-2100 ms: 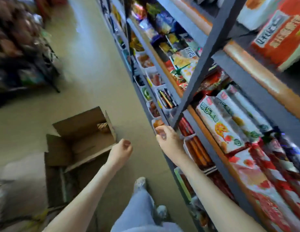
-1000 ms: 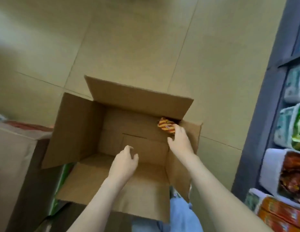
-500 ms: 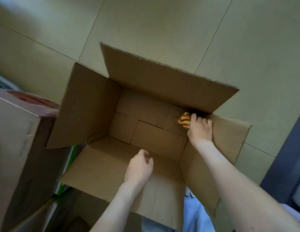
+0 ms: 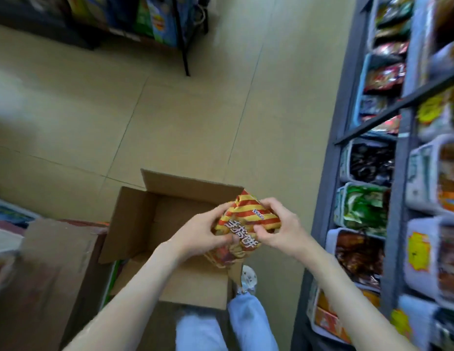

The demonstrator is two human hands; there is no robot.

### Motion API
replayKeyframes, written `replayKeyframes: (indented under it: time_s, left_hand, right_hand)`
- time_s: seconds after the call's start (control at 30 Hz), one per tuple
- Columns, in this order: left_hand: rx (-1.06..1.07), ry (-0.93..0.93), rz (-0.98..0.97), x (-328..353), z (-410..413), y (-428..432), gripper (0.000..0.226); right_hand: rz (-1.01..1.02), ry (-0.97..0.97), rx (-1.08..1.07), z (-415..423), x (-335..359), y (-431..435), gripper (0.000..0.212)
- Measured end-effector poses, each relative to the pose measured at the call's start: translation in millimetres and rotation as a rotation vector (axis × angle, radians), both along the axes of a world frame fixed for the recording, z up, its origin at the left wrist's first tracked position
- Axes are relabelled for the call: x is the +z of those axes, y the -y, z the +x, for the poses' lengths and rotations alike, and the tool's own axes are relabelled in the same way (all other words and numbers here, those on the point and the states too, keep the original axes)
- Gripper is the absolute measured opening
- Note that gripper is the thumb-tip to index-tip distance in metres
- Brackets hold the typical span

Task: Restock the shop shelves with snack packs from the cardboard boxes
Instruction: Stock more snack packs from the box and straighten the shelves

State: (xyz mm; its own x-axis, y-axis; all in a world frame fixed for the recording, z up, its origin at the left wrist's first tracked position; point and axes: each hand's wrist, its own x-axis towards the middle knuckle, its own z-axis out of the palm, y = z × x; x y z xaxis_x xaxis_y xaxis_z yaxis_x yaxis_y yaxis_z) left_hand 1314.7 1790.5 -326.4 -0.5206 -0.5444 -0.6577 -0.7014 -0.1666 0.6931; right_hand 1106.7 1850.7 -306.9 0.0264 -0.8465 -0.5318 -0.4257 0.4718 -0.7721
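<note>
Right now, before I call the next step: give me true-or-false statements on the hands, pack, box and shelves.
1. The left hand and right hand both grip the striped snack pack. True.
2. The cardboard box has its flaps open. True.
3. The pack lies inside the box. False: it is held up over it.
4. The grey shelves stand on the person's left. False: they are on the right.
</note>
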Motion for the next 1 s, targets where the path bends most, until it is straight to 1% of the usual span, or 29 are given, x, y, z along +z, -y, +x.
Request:
replayKeyframes:
  time_s: [0.1, 0.13, 0.2, 0.27, 0.33, 0.4, 0.47, 0.53, 0.6, 0.67, 0.73, 0.83, 0.87, 0.9, 0.93, 1.0]
  left_hand:
    - [0.137, -0.208, 0.074, 75.4, -33.0, -0.5, 0.049]
    - [0.17, -0.274, 0.099, 96.5, -45.2, -4.0, 0.048]
    - [0.193, -0.39, 0.137, 137.9, -71.0, -13.7, 0.057]
    - [0.156, -0.466, 0.134, 176.7, -94.8, -26.2, 0.064]
    - [0.09, -0.52, 0.125, 210.3, -116.9, -38.7, 0.062]
    - [-0.001, -0.555, 0.127, 240.3, -136.0, -54.5, 0.054]
    - [-0.096, -0.593, 0.158, 268.3, -152.6, -74.9, 0.052]
    - [-0.224, -0.641, 0.231, 294.0, -167.4, -99.4, 0.059]
    - [-0.426, -0.659, 0.323, 319.3, -180.2, -125.8, 0.066]
    - [-0.671, -0.653, 0.372, 341.9, -191.7, -153.3, 0.065]
    - [-0.869, -0.658, 0.369, 363.7, -201.4, -184.8, 0.068]
    - [-1.017, -0.687, 0.349, 387.2, -210.1, -237.4, 0.077]
    - [-1.048, -0.709, 0.356, 392.9, -211.3, -253.6, 0.079]
    - [-1.073, -0.734, 0.363, 398.0, -211.4, -268.6, 0.08]
    - [-1.105, -0.754, 0.372, 402.6, -210.1, -291.4, 0.081]
    - [-1.11, -0.792, 0.383, 406.5, -207.3, -307.0, 0.08]
  right_hand:
    - [-0.096, 0.091, -0.331, -20.3, 84.7, -15.8, 0.037]
    - [-0.136, 0.137, -0.437, -23.4, 107.3, -23.9, 0.042]
    - [-0.179, 0.215, -0.608, -24.6, 146.7, -44.2, 0.058]
    - [-0.185, 0.238, -0.729, -18.9, 178.9, -67.4, 0.057]
    - [-0.233, 0.221, -0.842, -15.0, 207.7, -90.5, 0.052]
    - [-0.31, 0.16, -0.96, -16.0, 239.3, -116.2, 0.046]
    - [-0.391, 0.128, -1.063, -19.0, 272.1, -146.3, 0.038]
    - [-0.43, 0.122, -1.164, -19.8, 302.4, -181.0, 0.043]
    - [-0.472, 0.101, -1.276, -19.5, 328.7, -219.7, 0.049]
    - [-0.534, 0.045, -1.391, -20.4, 347.7, -260.2, 0.042]
    - [-0.581, 0.001, -1.506, -16.4, 364.1, -298.7, 0.033]
    - [-0.657, -0.025, -1.615, -1.6, 387.8, -352.8, 0.025]
    - [-0.661, -0.051, -1.622, 3.8, 392.3, -370.9, 0.027]
    - [-0.662, -0.067, -1.611, 10.9, 398.8, -387.5, 0.033]
    - [-0.66, -0.093, -1.593, 21.4, 405.0, -411.3, 0.042]
    - [-0.64, -0.132, -1.52, 30.9, 415.6, -429.7, 0.063]
